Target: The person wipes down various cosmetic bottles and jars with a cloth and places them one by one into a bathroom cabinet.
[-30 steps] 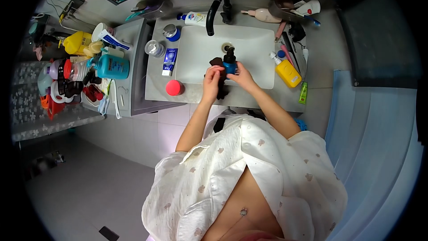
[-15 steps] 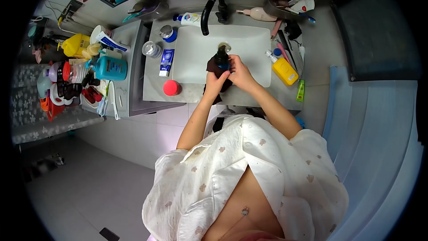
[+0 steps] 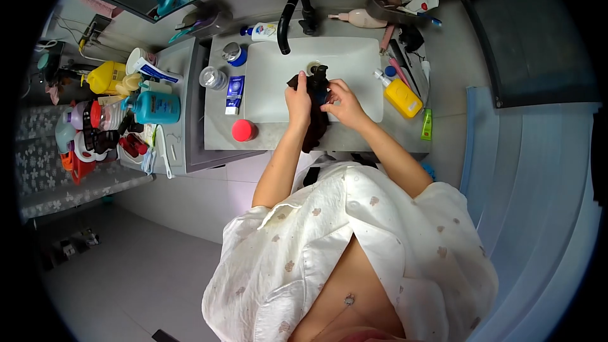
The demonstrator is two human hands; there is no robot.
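Over the front part of the white sink (image 3: 361, 57), a dark brown cloth (image 3: 315, 128) hangs down past the counter's edge. My left hand (image 3: 299, 102) is closed on this cloth, thumb pointing up. A dark blue bottle with a black pump top (image 3: 320, 75) stands upright between my hands, partly wrapped by the cloth. My right hand (image 3: 344, 102) holds the bottle's right side with bent fingers. The cloth and my fingers hide most of the bottle's body.
A black faucet (image 3: 292, 16) arches over the sink. Left of it are a blue tube (image 3: 234, 95), a red lid (image 3: 243, 130) and a clear jar (image 3: 213, 78). On the right lie a yellow bottle (image 3: 403, 97) and a green tube (image 3: 427, 124).
The cloth has come up around the bottle, covering much of its blue body. My left hand has shifted up along the cloth, and the camera view has moved slightly.
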